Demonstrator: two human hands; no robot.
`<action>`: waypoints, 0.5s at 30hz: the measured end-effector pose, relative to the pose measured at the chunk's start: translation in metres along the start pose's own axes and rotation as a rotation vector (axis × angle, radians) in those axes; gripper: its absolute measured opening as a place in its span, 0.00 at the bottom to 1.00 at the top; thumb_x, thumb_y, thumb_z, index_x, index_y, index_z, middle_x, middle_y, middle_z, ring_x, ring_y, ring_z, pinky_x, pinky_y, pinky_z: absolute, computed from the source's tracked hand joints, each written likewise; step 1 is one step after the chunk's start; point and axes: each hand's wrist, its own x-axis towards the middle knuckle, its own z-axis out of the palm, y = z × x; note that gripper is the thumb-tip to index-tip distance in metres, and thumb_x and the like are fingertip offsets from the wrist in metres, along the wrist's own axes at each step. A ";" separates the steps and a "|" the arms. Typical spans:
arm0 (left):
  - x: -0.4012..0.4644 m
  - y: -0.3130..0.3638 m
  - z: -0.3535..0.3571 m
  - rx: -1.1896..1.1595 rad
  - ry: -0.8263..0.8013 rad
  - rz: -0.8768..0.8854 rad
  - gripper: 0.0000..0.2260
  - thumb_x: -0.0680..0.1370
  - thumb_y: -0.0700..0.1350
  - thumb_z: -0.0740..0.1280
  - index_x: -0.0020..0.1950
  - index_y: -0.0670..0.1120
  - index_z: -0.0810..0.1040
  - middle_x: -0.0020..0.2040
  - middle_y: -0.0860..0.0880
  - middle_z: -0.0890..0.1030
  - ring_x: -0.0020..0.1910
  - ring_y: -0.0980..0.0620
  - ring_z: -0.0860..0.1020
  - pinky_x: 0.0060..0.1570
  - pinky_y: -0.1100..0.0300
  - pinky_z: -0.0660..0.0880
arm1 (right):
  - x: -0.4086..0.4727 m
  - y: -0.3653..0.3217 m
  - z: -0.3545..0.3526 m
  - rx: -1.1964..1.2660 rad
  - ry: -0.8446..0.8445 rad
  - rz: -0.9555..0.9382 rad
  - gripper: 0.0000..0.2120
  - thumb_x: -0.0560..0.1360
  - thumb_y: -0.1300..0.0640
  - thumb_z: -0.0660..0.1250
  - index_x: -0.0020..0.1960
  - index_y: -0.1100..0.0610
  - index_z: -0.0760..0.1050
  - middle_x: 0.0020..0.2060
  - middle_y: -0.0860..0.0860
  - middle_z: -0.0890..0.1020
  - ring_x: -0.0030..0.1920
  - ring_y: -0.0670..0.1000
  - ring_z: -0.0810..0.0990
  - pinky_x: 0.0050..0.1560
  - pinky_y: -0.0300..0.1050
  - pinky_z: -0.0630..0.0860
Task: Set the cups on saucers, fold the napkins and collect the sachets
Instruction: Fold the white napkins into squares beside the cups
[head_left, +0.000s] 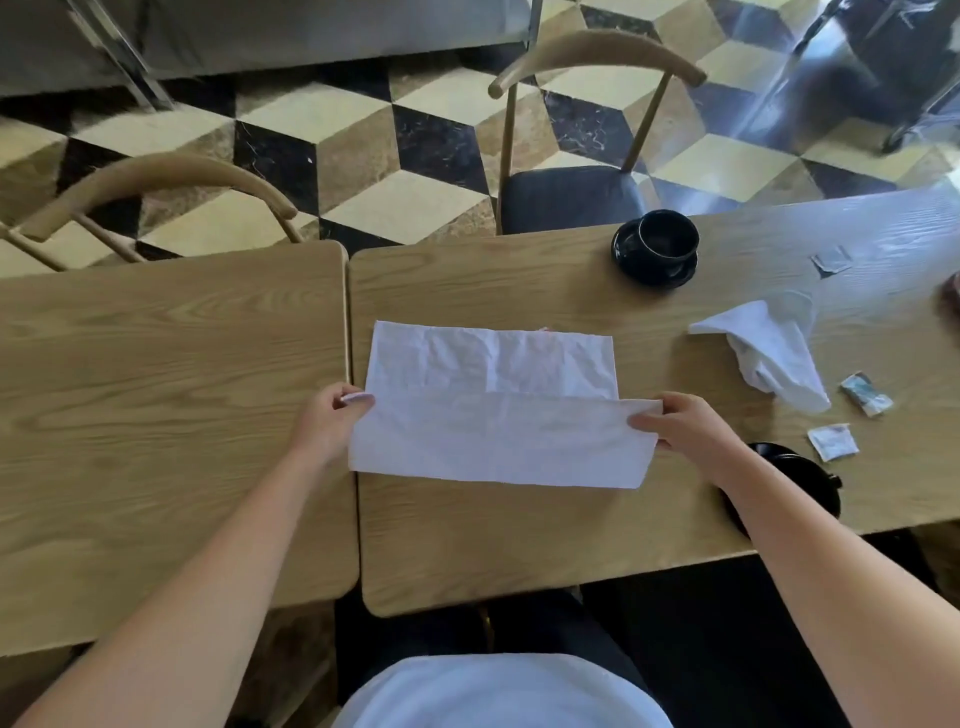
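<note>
Both hands pinch a white napkin (498, 410) by the ends of its near flap: the left hand (327, 421) holds the left corner between thumb and fingers, and the right hand (685, 426) holds the right corner the same way. The flap is folded up over the napkin's near half, so its free edge runs across the middle, and the far half lies flat and creased on the wooden table (467, 540). To the right of the napkin lies a second napkin (769, 353), crumpled and unfolded. Beyond it, near the far edge, a black cup (667, 236) stands on a black saucer (654, 270). Three sachets lie on the right: a grey one (831, 260) past the cup, a crumpled one (866, 394) just beside the loose napkin, and a white one (832, 441) nearer the person. A black dish (800, 478) is partly hidden behind the right forearm. Two wooden chairs stand on the far side, over a checkered floor.
</note>
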 end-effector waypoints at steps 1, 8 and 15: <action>0.010 0.007 0.003 0.015 0.008 -0.007 0.06 0.76 0.50 0.72 0.45 0.48 0.81 0.35 0.50 0.77 0.32 0.50 0.72 0.38 0.55 0.68 | 0.011 -0.004 0.000 0.022 0.010 0.000 0.09 0.72 0.58 0.73 0.49 0.62 0.82 0.46 0.55 0.86 0.49 0.56 0.85 0.55 0.53 0.81; 0.064 0.035 0.024 0.111 0.138 -0.120 0.07 0.75 0.45 0.70 0.44 0.41 0.80 0.37 0.48 0.78 0.38 0.47 0.74 0.38 0.57 0.67 | 0.086 -0.016 0.004 0.140 -0.012 0.037 0.04 0.75 0.60 0.71 0.48 0.56 0.84 0.47 0.54 0.88 0.52 0.56 0.86 0.61 0.59 0.80; 0.110 0.049 0.032 0.135 0.143 -0.094 0.07 0.77 0.45 0.68 0.40 0.46 0.78 0.36 0.50 0.78 0.37 0.49 0.74 0.37 0.57 0.67 | 0.132 -0.018 0.003 0.158 -0.015 0.084 0.06 0.78 0.60 0.69 0.48 0.54 0.84 0.47 0.53 0.88 0.48 0.52 0.87 0.56 0.53 0.83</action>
